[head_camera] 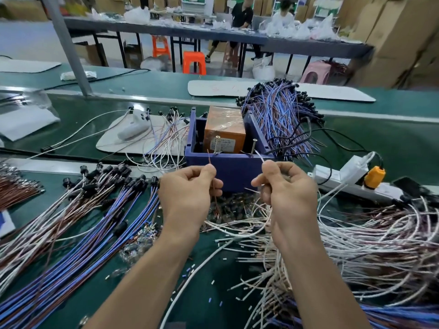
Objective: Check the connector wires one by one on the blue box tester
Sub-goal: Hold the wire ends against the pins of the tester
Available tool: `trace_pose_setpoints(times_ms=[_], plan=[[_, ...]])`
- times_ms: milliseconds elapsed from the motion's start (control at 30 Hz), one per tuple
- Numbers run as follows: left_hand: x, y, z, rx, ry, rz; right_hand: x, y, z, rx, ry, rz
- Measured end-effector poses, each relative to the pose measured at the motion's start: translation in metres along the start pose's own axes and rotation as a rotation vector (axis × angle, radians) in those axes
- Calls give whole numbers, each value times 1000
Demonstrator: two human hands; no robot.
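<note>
Both hands are raised just short of the blue box tester [228,173], which stands directly beyond the fingertips. The left hand [187,189] pinches one brown lead [210,160] and the right hand [285,186] pinches one white lead [260,158]. Each tip points up toward one of two upright metal pins [216,146] at the tester's near rim, probably so that both ends of one connector wire meet both contacts together. One orange unit [224,131] sits inside the box. Three wire heaps lie on the bench [392,138]: a blue heap [95,233] left of the left hand, a white heap [361,233] right of the right hand, and a far bundle [280,110] beyond the tester. The wires in each heap are too many to count.
</note>
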State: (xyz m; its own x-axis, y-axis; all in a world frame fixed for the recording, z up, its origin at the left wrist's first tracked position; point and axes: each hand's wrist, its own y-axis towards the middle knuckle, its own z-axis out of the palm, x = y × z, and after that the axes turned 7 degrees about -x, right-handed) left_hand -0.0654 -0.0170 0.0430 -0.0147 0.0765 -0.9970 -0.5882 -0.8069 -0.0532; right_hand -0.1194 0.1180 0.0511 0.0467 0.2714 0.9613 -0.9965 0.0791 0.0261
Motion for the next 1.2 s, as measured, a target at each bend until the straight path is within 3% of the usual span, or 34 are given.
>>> trace_pose_setpoints(times_ms=[400, 1200], plan=[[6, 6, 7, 10, 36, 29, 6, 15, -7, 103, -85, 7], [7, 9, 6, 47, 38, 44, 2, 36, -8, -123, -448, -228]])
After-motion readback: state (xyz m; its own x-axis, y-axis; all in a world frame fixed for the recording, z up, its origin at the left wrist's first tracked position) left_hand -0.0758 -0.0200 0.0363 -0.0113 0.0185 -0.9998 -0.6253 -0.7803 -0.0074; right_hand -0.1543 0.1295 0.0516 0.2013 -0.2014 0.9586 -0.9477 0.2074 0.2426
